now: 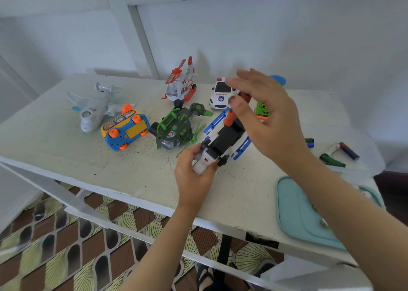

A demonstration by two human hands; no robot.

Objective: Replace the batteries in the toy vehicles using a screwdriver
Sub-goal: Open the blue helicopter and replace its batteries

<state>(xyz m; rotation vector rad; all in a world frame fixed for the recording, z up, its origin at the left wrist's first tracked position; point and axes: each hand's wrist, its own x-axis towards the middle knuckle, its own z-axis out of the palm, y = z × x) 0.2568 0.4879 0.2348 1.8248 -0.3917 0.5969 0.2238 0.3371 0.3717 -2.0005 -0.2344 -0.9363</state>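
Two hands are engaged. Our left hand (194, 169) grips the white end of the white-and-blue toy vehicle (227, 138), fingers curled round it. The toy lies belly-up on the white table (132, 176), near the front edge, with its black underside facing us. Our right hand (269, 114) pinches the red-handled screwdriver (230, 117) high on the handle, thumb against it and the other fingers splayed. The tool is tilted, its lower end on the black underside. We cannot tell whether the tip sits in a screw head.

Handling judgement: the toy is probably hollow moulded plastic, so light and stiff, and smooth enough to spin under torque. The thin blue side rails (215, 119) look the most fragile part, so we avoid squeezing or levering on them. The best hold is the solid body end, as now, pressed down to the table. The screw is likely small, so we use light axial pressure and slow turns. Loose batteries (348, 152) lie well apart to the right.
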